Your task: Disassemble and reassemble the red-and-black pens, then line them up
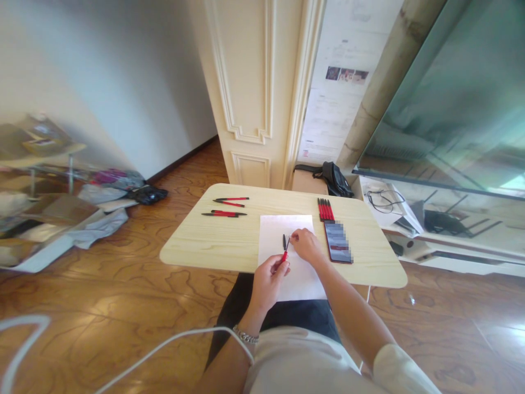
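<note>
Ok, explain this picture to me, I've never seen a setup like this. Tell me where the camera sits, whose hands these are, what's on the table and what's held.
There is no machine: a person works with bare hands, and the one camera sits on their head, looking forward and down. So the arms entering from the bottom are the wearer's own. The left hand grips a red pen low down; the right hand pinches its top end. They work over a white paper on a light wooden table. A small black piece lies on the paper beside the pen. Right of the paper lies a phone, with a tight row of pens just beyond it. Four loose pens lie at the far left.
</note>
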Available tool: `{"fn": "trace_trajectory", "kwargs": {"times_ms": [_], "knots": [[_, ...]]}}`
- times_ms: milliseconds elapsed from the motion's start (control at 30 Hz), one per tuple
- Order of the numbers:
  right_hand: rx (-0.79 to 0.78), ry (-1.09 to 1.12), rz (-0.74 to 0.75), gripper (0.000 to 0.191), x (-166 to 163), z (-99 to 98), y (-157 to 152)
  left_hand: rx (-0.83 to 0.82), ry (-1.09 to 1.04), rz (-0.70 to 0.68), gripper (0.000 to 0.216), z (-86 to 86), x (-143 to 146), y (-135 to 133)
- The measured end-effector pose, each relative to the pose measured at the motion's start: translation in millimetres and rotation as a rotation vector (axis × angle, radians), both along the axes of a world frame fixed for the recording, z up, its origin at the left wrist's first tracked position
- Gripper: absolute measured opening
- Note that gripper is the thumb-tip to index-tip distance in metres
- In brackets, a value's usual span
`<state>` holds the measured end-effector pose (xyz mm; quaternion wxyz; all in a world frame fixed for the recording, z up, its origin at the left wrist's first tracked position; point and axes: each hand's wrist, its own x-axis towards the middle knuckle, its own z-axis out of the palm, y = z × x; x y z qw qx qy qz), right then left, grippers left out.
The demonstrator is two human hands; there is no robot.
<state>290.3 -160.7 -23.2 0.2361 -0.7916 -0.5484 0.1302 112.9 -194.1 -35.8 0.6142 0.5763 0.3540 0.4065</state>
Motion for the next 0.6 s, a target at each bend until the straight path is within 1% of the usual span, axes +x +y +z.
{"fn": "trace_trajectory", "kwargs": {"times_ms": [100, 167, 233, 300, 367, 433, 500, 600], "knots": [[-0.036, -0.086, -0.031, 0.021, -5.7, -5.6, 5.9, -0.023, -0.018, 0.013, 0.038, 0.5, -2.4, 1.5], [-0.002, -0.017, -0.044, 0.02, -6.1, -7.0, 6.0, -0.032, -0.022, 0.026, 0.038, 0.4, -4.1, 2.7], [0.07, 0.199, -0.056, 0.019, -4.2, -5.3, 3.5, -0.035, -0.022, 0.033, 0.037, -0.2, -5.0, 3.6], [0.164, 0.526, -0.052, 0.022, -2.5, 0.4, -1.8, -0.033, -0.018, 0.024, 0.035, -1.0, -4.7, 3.6], [0.26, 0.851, -0.025, 0.027, -3.0, 10.1, -9.8, -0.027, -0.016, 0.009, 0.034, -1.0, -3.1, 2.8], [0.337, 1.096, 0.006, 0.029, -6.2, 22.2, -18.8, -0.015, -0.015, -0.008, 0.033, 0.0, -0.8, 1.2], [0.39, 1.257, 0.011, 0.028, -11.1, 34.1, -26.9, 0.004, -0.01, -0.022, 0.032, 1.8, 1.1, -0.6], [0.42, 1.385, 0.006, 0.025, -18.1, 47.0, -34.4, 0.034, 0.004, -0.034, 0.031, 4.3, 2.5, -2.7]]}}
